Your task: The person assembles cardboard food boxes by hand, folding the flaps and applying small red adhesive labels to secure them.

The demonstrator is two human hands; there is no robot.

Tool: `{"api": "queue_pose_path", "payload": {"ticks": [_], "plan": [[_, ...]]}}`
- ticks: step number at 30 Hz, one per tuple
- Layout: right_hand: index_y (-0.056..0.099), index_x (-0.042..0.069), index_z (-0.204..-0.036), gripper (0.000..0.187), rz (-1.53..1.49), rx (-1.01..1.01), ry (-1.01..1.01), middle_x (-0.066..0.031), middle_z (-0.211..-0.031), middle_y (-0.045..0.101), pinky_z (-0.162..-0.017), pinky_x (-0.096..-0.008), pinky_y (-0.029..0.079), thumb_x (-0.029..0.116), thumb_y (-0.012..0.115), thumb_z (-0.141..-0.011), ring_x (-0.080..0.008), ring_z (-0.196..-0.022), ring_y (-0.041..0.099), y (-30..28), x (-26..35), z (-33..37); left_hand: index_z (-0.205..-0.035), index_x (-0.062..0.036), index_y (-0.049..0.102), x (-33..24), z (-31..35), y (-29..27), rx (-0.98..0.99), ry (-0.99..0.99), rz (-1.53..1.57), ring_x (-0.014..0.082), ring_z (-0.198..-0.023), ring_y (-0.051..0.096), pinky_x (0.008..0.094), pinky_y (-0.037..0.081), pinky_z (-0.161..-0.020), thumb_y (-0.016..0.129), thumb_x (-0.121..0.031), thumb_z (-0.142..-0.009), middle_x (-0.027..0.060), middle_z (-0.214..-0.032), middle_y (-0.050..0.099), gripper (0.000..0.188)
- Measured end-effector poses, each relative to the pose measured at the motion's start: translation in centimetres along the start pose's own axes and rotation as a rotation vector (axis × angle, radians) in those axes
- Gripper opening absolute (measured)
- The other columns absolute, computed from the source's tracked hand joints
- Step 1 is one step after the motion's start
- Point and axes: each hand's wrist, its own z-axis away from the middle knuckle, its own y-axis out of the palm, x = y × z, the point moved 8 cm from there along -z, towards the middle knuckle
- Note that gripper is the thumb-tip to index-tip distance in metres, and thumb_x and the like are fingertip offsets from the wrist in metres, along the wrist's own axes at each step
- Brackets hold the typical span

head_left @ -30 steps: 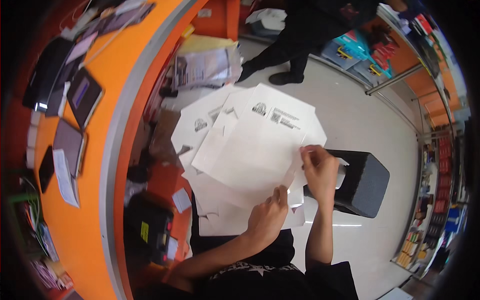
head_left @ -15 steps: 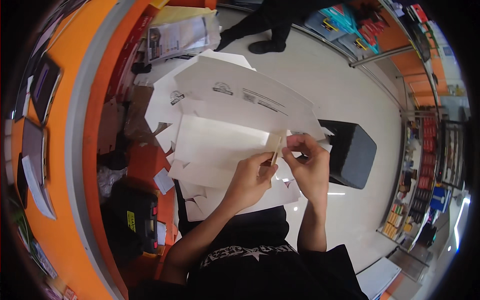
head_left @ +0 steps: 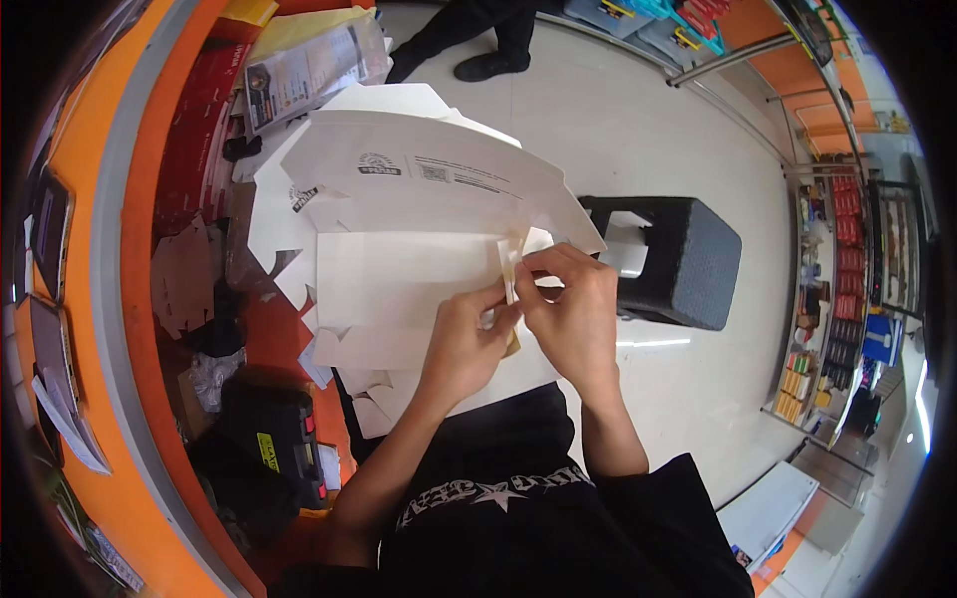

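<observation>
White card blank [head_left: 399, 274] lies over the person's lap, approx. mid-view, on top of other white card sheets [head_left: 271, 224]; its far panel, w/ dark print, stands up & curves away from the body. L hand [head_left: 467, 344] is narrow, thumb & fingers pinching the folded strip at the blank's R end. R hand [head_left: 573, 304] is narrow too, thumb & index closed on a small flap of the same end, just beside the L fingertips. Hands nearly touch, w/ the strip b/w them.

Dk grey stool [head_left: 708, 259] stands on the pale floor [head_left: 618, 140], R of the R hand. Far L: orange worktop [head_left: 98, 259] w/ grey edging. Lower L: blk case [head_left: 284, 419] w/ yellow label. Upper L: plastic-wrapped stack [head_left: 309, 75]. Top: another person's leg [head_left: 449, 35], dk trousers. Far R: stocked shelves [head_left: 847, 259]. Wearer's shirt [head_left: 498, 548] is blk w/ a pale star print.
</observation>
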Motion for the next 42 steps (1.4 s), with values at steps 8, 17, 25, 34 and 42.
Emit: {"api": "queue_pose_path", "payload": {"ticks": [8,17,25,34,42], "plan": [[0.064,-0.008,-0.073,0.009,0.149,-0.023,-0.053,-0.0184,-0.069,0.062,-0.052,-0.0383,0.049,0.000,0.064,-0.075,-0.0327,-0.056,0.062,-0.5,0.5,-0.5,-0.114,0.0032,0.060,-2.4,0.3,0.9,-0.026,0.071,-0.070,0.0346,-0.081,0.068,0.0359,0.057,-0.069,0.055,0.009,-0.083,0.0216,-0.096,0.067,0.032],[0.061,-0.006,-0.069,0.010,0.308,0.006,-0.107,-0.0178,-0.069,0.059,-0.050,-0.0413,0.048,0.002,0.063,-0.075,-0.0356,-0.055,0.060,-0.1,1.2,0.4,-0.107,0.0086,0.059,-2.4,0.1,1.2,-0.053,0.124,-0.152,0.0304,-0.089,0.068,0.0363,0.057,-0.071,0.061,0.006,-0.078,0.0212,-0.101,0.066,0.029],[0.069,-0.007,-0.086,0.011,-0.003,-0.022,-0.055,-0.0157,-0.088,0.067,-0.056,-0.0347,0.052,0.000,0.064,-0.080,-0.0278,-0.068,0.068,-0.7,-1.8,1.9,-0.131,0.0086,0.046,-2.5,-0.3,1.0,-0.089,0.237,-0.131,0.0344,-0.093,0.067,0.0379,0.057,-0.076,0.061,0.006,-0.082,0.0223,-0.115,0.060,0.052],[0.069,-0.008,-0.087,0.011,-0.141,-0.088,0.000,-0.0141,-0.093,0.068,-0.052,-0.0274,0.050,0.000,0.066,-0.080,-0.0206,-0.064,0.067,-0.8,-0.9,1.6,-0.129,0.0101,0.047,-3.1,0.3,1.2,-0.069,0.247,-0.102,0.0327,-0.091,0.068,0.0354,0.057,-0.069,0.061,0.008,-0.080,0.0222,-0.114,0.061,0.051],[0.069,-0.007,-0.090,0.013,-0.020,-0.098,-0.119,-0.0136,-0.096,0.065,-0.054,-0.0303,0.052,0.000,0.068,-0.079,-0.0221,-0.061,0.066,-0.3,0.5,3.0,-0.128,0.0064,0.051,-1.7,0.8,0.6,-0.042,0.122,0.087,0.0149,-0.088,0.065,0.0307,0.056,-0.067,0.063,0.007,-0.080,0.0152,-0.099,0.066,0.049]]}}
